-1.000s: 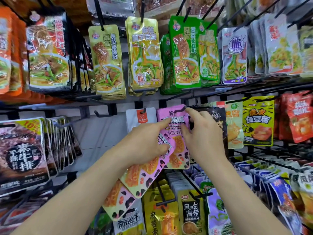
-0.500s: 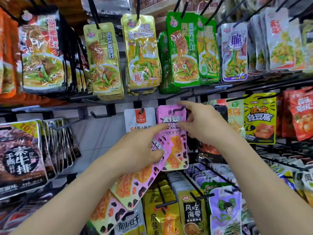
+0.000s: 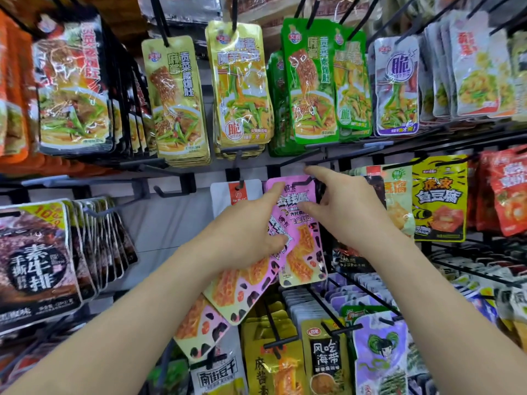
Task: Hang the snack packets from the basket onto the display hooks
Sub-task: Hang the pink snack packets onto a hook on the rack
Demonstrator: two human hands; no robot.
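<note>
A pink snack packet (image 3: 303, 246) hangs at a black display hook (image 3: 306, 181) in the middle row. My right hand (image 3: 345, 215) pinches that packet's top edge, thumb on its front and index finger stretched up toward the hook. My left hand (image 3: 245, 232) grips a fanned bunch of the same pink packets (image 3: 239, 295), which spread down and to the left below it. Its index finger reaches up to the hanging packet's top left corner. The basket is out of view.
A white packet (image 3: 228, 195) hangs just left of the pink one, and dark packets (image 3: 350, 258) hang behind my right hand. An empty hook (image 3: 174, 192) juts out further left. Rows of yellow, green and purple packets hang above, and more fill the rows below.
The view has shifted slightly. My right hand has slid along the pink packet's top, its index finger now stretched up toward the hook. My left hand still holds the fanned bunch.
</note>
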